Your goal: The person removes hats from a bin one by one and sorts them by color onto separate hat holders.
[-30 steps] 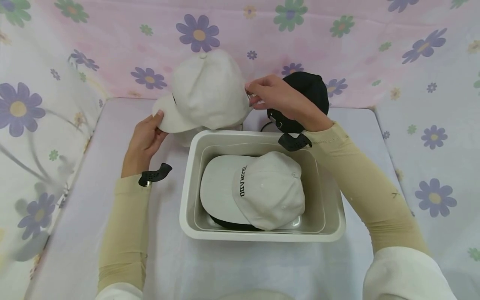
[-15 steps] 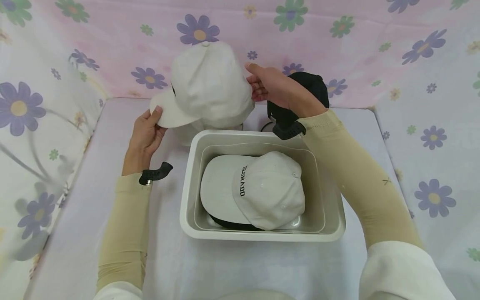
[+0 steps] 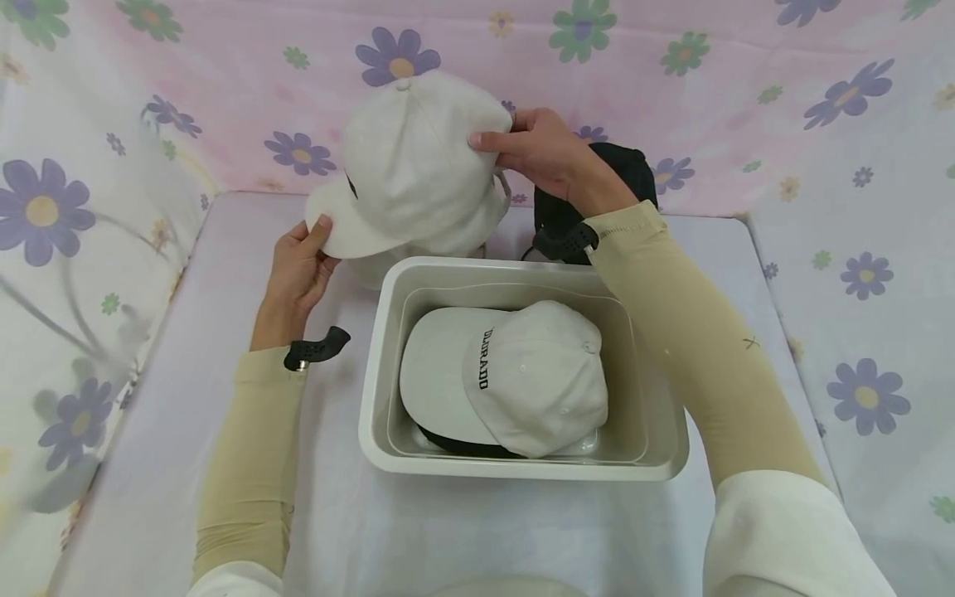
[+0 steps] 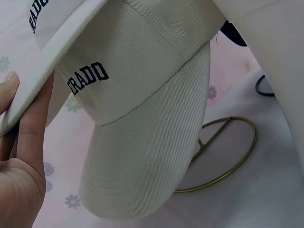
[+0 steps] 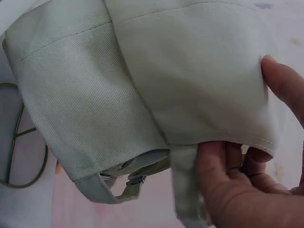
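Note:
A white baseball cap (image 3: pixel 418 157) is held between both hands behind the bin. My left hand (image 3: pixel 298 265) pinches its brim, thumb on top and fingers beneath. At the back of the crown, my right hand (image 3: pixel 548 157) grips the lower edge, fingers tucked inside and thumb outside. A second white cap (image 4: pixel 142 161) with dark lettering sits right under the first, over a brass wire stand (image 4: pixel 257 137). In the right wrist view, the back straps of both caps hang down, the lower cap's strap (image 5: pixel 111 194) showing a metal buckle. Part of the lettering is hidden.
A beige plastic bin (image 3: pixel 522 468) stands in front, holding a white lettered cap (image 3: pixel 537 381) with a black brim (image 3: pixel 462 446) under it. A black cap (image 3: pixel 630 170) stands at the back right, partly behind the right forearm. Flowered cloth walls surround the table.
The upper white cap has risen and its crown has tipped up. My right hand has moved from beside its back edge to a grip on it. The left hand keeps the brim.

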Action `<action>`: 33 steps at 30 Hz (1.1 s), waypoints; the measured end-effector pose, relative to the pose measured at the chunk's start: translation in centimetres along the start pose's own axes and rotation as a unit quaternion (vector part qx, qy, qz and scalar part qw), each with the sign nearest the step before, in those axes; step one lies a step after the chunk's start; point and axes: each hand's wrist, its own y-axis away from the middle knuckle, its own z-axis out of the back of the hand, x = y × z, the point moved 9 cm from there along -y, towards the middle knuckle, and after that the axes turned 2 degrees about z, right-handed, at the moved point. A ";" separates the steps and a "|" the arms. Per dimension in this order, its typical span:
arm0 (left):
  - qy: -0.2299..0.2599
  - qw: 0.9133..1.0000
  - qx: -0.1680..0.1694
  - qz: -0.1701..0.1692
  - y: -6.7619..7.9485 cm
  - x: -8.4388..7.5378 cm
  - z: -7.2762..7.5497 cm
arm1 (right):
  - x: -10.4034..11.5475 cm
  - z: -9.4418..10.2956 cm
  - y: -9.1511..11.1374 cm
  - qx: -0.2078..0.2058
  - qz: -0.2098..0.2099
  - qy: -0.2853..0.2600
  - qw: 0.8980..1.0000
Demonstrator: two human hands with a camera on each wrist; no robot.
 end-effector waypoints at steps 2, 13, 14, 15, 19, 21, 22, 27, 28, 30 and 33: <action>-0.004 1.000 0.003 0.003 -0.1 0.2 0.0 | 0.4 0.0 0.0 0.000 0.023 -0.019 1.000; -0.051 0.998 -0.014 0.020 -0.2 0.9 0.7 | 0.1 -0.4 -0.1 0.023 0.031 0.022 0.999; -0.060 0.998 -0.016 0.018 -0.1 0.9 0.8 | 0.0 -0.5 -0.1 0.026 0.031 0.030 0.999; -0.070 0.997 -0.018 0.015 -0.1 0.9 0.9 | -0.2 -0.5 -0.1 0.030 0.029 0.040 0.998; -0.112 0.993 -0.030 0.012 -0.1 0.9 1.4 | -0.9 -0.7 -0.1 0.050 0.030 0.098 0.994; -0.126 0.991 -0.034 0.012 -0.2 1.0 1.6 | -1.2 -0.8 -0.1 0.053 0.033 0.125 0.990; -0.129 0.991 -0.036 0.013 -0.2 1.1 1.7 | -1.3 -0.8 -0.1 0.051 0.035 0.136 0.989; -0.147 0.988 -0.048 0.021 -0.3 1.7 2.5 | -1.3 -0.8 -0.1 0.035 0.039 0.187 0.981; -0.156 0.986 -0.052 0.023 -0.3 1.9 2.7 | -1.4 -0.8 -0.1 0.032 0.038 0.199 0.979; -0.174 0.983 -0.058 0.028 -0.3 2.3 3.1 | -1.5 -0.7 0.0 0.028 0.033 0.218 0.975; -0.196 0.978 -0.061 0.037 -0.4 2.9 3.5 | -1.6 -0.6 0.0 0.025 0.028 0.266 0.963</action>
